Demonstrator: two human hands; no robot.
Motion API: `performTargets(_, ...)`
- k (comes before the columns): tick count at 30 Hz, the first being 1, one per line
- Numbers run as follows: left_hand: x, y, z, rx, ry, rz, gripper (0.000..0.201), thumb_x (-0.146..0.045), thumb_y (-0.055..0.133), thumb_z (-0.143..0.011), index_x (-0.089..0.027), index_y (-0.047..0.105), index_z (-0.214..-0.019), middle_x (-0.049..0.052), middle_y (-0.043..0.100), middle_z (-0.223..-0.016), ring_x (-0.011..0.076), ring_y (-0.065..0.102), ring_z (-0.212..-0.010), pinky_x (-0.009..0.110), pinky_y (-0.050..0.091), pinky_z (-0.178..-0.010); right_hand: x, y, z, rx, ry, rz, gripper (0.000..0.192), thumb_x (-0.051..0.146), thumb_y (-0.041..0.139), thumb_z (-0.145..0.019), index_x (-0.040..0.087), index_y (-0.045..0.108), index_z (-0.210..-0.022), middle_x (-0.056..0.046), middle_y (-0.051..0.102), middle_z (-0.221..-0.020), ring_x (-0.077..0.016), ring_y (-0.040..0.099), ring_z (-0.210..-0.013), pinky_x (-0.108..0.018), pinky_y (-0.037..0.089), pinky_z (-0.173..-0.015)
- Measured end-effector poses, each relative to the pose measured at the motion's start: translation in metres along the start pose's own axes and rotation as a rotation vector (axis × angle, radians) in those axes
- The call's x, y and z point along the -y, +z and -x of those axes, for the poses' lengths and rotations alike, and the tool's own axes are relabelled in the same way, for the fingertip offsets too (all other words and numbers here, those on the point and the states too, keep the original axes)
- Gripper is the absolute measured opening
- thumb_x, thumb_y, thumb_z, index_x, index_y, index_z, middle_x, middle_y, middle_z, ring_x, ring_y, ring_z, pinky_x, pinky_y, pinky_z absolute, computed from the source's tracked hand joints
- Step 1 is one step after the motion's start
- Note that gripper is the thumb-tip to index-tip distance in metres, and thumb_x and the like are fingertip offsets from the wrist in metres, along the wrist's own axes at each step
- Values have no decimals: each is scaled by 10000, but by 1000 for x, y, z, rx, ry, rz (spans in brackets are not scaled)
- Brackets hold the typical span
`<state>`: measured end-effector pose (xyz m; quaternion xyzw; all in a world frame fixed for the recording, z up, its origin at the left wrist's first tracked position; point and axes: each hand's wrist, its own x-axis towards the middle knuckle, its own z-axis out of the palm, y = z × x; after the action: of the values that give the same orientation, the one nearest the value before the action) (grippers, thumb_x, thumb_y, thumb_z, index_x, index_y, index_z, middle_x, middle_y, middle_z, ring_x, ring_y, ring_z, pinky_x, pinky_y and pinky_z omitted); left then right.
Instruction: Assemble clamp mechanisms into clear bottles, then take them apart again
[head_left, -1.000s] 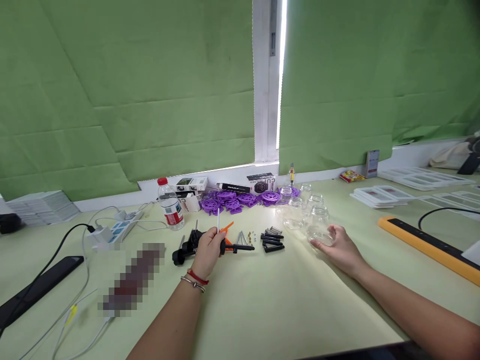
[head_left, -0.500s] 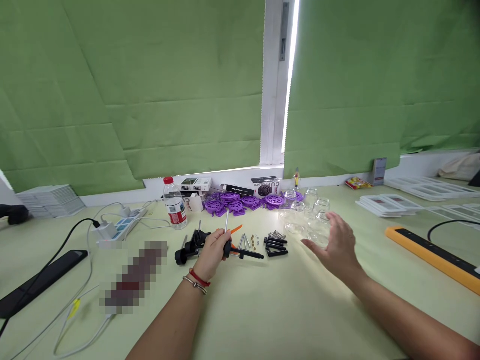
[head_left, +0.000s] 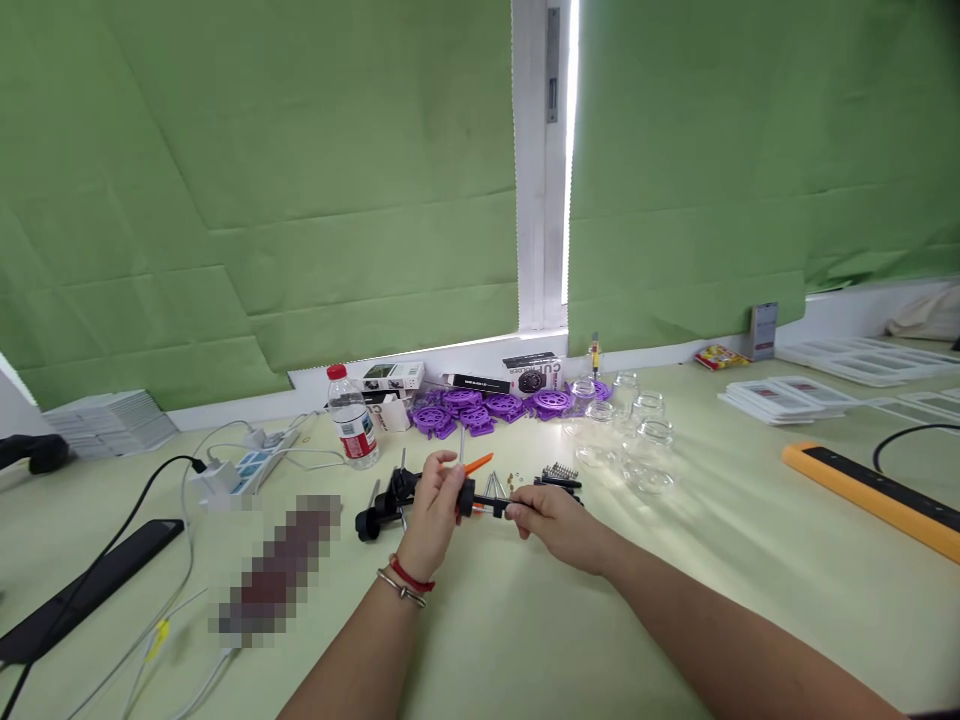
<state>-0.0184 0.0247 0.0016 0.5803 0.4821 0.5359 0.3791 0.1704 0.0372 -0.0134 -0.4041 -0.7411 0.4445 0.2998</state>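
My left hand (head_left: 433,512) is curled around a black plastic assembly (head_left: 390,500), fingers wrapped over the middle of it, with a thin silver rod (head_left: 462,447) sticking up just past my knuckles. A red cord and a metal bangle (head_left: 403,590) sit on that wrist. My right hand (head_left: 551,520) is in close beside it, thumb and fingertips pinched on the black bar (head_left: 491,506) that runs out from the right of the assembly, so both hands are on the same piece, held just above the pale green table (head_left: 600,620). Whether the rod is part of the assembly or a separate tool, I can't tell from here.

Right behind my hands lies an orange-handled tool (head_left: 477,463), then a few loose screws (head_left: 495,484), small brass bits and a metal spring (head_left: 559,471) next to more black parts (head_left: 562,484). Past my right hand stands a cluster of clear glass jars (head_left: 646,450), not touched by either hand. Along the back edge there's a row of purple printed wheels (head_left: 480,407), some small boxes, and a water bottle (head_left: 354,420) with a red cap off to the left. Further left, a white power strip (head_left: 247,468) with cables, and a black phone (head_left: 82,590) lying flat. On the right, a long orange-and-black bar (head_left: 870,497).
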Motion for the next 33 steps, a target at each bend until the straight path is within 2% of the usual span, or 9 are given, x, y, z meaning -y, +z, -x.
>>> performTargets(2,-2,0,4,-20,208,-181,452,-463,512,-826,-222,405,-1192,109,550,-1101,200,570,-936,327,481,-743,0,-4,4,31,8,-170,411,545,449,-855,176,557,-712,9,500,-595,-118,412,-558,-241,316,-550)
performTargets(4,-5,0,7,-41,401,-358,522,-426,625,-755,-219,445,-1200,149,400,-1330,279,404,-1222,428,369,-963,2,-6,7,95,4,-332,458,587,427,-853,164,559,-735,14,488,-575,-115,418,-564,-246,328,-582)
performTargets(6,-8,-1,9,-13,478,-427,468,-388,673,-718,-208,512,-1119,154,402,-1341,304,370,-1253,452,317,-1007,3,-8,9,188,-6,-416,491,609,419,-847,152,563,-738,28,453,-536,-103,393,-533,-247,322,-575)
performTargets(9,-13,-4,8,49,341,-345,371,-368,688,-706,-206,528,-999,104,598,-1027,238,576,-956,383,446,-851,4,-12,10,265,-13,-433,462,599,458,-834,153,572,-801,41,432,-544,-90,351,-505,-238,301,-536)
performTargets(13,-17,-8,6,202,13,-139,538,-391,713,-673,-235,445,-1112,-21,586,-732,143,598,-593,289,490,-593,4,-15,10,190,-36,-343,343,521,523,-827,182,558,-862,46,421,-604,-85,311,-519,-227,269,-511)
performTargets(16,-16,-5,4,349,-143,-34,385,-438,632,-739,-206,486,-1009,-40,559,-615,143,606,-504,262,481,-511,0,-11,8,142,-28,-251,307,483,513,-834,181,551,-790,54,362,-591,-84,261,-513,-228,233,-493)
performTargets(22,-1,17,3,190,-295,117,363,-569,481,-795,-207,460,-777,11,569,-741,164,609,-486,284,468,-418,-17,4,0,50,65,-270,241,418,532,-814,179,538,-789,69,327,-560,-81,238,-498,-223,207,-481)
performTargets(27,12,26,3,192,-408,141,373,-573,523,-770,-207,459,-741,41,588,-759,161,592,-445,299,460,-433,-30,12,-4,30,118,-393,248,396,537,-814,201,505,-964,87,322,-556,-82,253,-491,-209,217,-479)
performTargets(33,20,28,2,151,-396,151,461,-519,630,-724,-208,476,-1028,10,543,-703,160,570,-515,303,478,-452,-39,17,-8,-51,134,-435,237,333,521,-820,211,465,-1015,81,370,-599,-79,296,-509,-202,253,-490)
